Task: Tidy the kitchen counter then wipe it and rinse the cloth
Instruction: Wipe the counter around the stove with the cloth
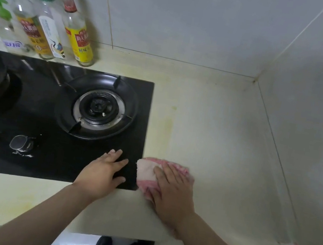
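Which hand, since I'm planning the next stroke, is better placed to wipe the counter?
Right. The right hand presses the cloth on the counter beside the stove; the left hand rests flat on the stove, holding nothing.

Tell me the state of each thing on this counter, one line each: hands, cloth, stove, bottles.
left hand: flat, fingers straight, resting on the stove top
right hand: flat, pressing on the cloth
cloth: folded, lying on the counter against the stove's right edge
stove: right burner unlit, nothing on it
bottles: upright by the back wall
counter: yellowish stains beside the stove
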Demonstrator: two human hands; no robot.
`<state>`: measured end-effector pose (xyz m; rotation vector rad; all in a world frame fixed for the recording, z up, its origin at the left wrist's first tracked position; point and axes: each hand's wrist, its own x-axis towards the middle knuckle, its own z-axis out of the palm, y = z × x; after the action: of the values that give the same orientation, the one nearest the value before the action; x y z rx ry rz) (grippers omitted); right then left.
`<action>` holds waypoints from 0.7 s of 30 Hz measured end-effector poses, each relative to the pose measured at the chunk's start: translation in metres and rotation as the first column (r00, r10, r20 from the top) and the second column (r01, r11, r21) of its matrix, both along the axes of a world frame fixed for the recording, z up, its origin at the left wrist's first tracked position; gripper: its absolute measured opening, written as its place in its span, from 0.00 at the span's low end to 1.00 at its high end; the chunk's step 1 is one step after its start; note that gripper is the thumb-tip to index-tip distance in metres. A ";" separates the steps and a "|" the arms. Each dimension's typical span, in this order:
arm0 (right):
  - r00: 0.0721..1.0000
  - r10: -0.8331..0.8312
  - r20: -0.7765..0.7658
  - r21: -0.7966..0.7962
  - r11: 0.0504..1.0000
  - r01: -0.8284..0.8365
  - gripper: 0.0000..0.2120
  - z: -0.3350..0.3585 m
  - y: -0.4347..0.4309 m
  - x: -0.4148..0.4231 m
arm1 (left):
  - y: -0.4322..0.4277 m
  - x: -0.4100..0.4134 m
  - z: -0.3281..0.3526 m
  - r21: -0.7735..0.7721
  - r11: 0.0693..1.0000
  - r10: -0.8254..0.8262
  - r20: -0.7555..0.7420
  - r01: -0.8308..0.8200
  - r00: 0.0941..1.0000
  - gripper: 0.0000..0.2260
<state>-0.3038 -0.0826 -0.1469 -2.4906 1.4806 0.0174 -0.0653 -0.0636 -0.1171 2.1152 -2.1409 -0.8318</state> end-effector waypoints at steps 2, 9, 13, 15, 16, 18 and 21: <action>0.999 0.048 0.008 -0.017 0.999 -0.048 0.28 -0.001 -0.017 0.000 | 0.000 0.001 -0.002 -0.015 1.000 -0.001 -0.010 0.001 1.000 0.28; 0.996 0.092 0.017 -0.014 0.996 -0.092 0.30 -0.008 -0.088 0.012 | -0.002 0.000 -0.008 -0.042 0.999 0.033 -0.050 -0.035 0.998 0.28; 0.997 0.081 0.000 0.017 0.997 -0.081 0.32 -0.011 -0.129 0.024 | -0.002 0.000 -0.010 -0.047 0.997 0.057 -0.048 -0.059 0.997 0.28; 0.996 0.086 -0.023 0.068 0.994 -0.084 0.31 -0.008 -0.148 0.030 | -0.002 -0.004 -0.008 -0.043 0.997 0.062 -0.025 -0.063 0.998 0.28; 0.996 0.085 -0.039 0.091 0.992 -0.082 0.31 -0.007 -0.155 0.031 | -0.004 -0.007 -0.007 -0.034 0.997 0.071 -0.011 -0.071 0.997 0.28; 0.993 0.099 -0.059 0.105 0.990 -0.093 0.32 -0.006 -0.163 0.032 | -0.011 -0.015 -0.003 -0.039 0.994 0.099 0.014 -0.098 0.995 0.27; 0.991 0.128 -0.049 0.090 0.988 -0.123 0.35 -0.003 -0.153 0.028 | -0.028 -0.026 -0.002 -0.054 0.991 0.125 0.001 -0.125 0.992 0.27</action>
<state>-0.2762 -0.2360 -0.1501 -2.5278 1.3108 0.1700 -0.0913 -0.0913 -0.1191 2.1995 -1.9843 -0.7496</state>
